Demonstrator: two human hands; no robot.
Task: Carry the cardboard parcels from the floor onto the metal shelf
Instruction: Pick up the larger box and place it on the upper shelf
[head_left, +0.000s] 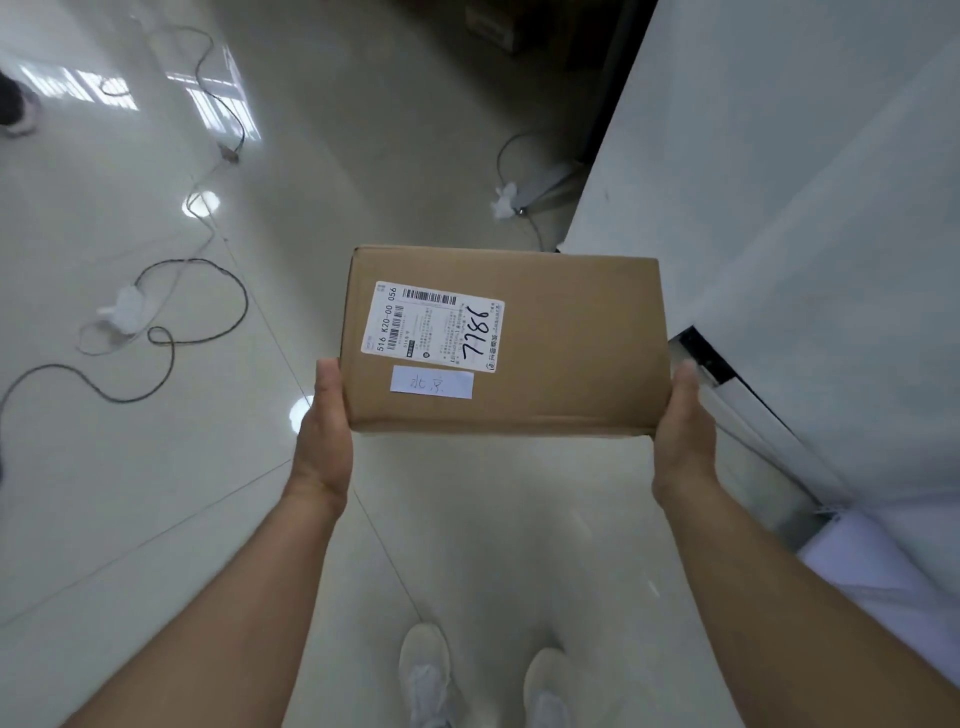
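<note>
Shoes (483, 680): two pale shoes on the tiled floor (156, 467), directly under the camera; the person stands upright.
Left hand (324, 431): pressed flat against the parcel's left end, thumb up along the edge; it is clamping, not cupping.
Right hand (685, 436): mirrors it on the right end, thumb up. Squeezing from both ends likely keeps the parcel level and its top readable.
Parcel (545, 343): a brown cardboard box held out in the air between the hands, clear of the floor, label side up.
Label (434, 326): white shipping sticker toward the parcel's left end, with a small handwritten slip just below it.
Wall (779, 182): a pale surface rising close on the right.
Shelf: not in view, so the parcel seems mid-carry.
Cables (208, 291): loose loops across the floor on the left, a trip risk.
</note>
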